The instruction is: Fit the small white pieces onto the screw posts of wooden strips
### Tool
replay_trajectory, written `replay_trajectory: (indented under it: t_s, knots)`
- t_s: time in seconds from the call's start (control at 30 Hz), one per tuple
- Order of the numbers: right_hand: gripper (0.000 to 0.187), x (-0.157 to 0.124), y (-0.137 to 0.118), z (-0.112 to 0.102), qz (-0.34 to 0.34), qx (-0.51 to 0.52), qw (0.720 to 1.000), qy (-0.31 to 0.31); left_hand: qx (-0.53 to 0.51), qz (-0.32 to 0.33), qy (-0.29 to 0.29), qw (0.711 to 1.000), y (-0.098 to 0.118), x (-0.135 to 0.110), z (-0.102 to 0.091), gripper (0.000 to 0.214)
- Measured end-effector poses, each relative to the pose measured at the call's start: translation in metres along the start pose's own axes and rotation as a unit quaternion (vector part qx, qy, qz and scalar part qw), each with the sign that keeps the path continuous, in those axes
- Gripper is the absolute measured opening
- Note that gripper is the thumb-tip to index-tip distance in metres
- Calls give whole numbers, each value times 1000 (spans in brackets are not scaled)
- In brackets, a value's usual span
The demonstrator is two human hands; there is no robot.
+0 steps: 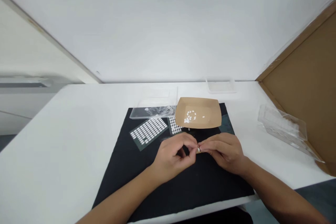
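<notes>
Over the black mat (157, 196), my left hand (174, 157) and my right hand (225, 152) meet fingertip to fingertip. Both are closed in a pinch around a small white oval piece (198, 149); a tan bit shows just under it, mostly hidden by the fingers. Just beyond the hands stands a brown paper tray (207, 125) with several loose white ovals inside. To its left lies a dark sheet (140, 145) covered with rows of white oval stickers. A second such sheet (173, 126) is partly covered by the tray.
A clear plastic box (136, 113) holding thin clear pieces sits at the mat's back left. Another shallow clear container (222, 89) stands near the wall. Clear boxes (283, 126) lean at the right, beside a large cardboard panel (304, 77). The white table (65, 147) extends left.
</notes>
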State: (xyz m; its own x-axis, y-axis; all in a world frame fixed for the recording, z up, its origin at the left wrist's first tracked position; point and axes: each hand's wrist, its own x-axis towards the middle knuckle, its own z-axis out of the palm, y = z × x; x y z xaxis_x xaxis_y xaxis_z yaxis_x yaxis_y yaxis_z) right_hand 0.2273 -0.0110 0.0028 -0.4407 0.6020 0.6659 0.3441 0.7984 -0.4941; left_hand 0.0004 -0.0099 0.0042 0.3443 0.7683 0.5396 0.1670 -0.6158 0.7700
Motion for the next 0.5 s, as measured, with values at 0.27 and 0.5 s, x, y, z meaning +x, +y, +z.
replay_trajectory:
  t_s: [0.27, 0.5]
  knots:
    - [13, 1, 0, -1, 1, 17, 1000, 4, -86, -94, 3, 992, -3, -5, 2, 6]
    - [11, 1, 1, -3, 23, 38, 999, 0, -179, -140, 3, 974, -3, -6, -1, 12]
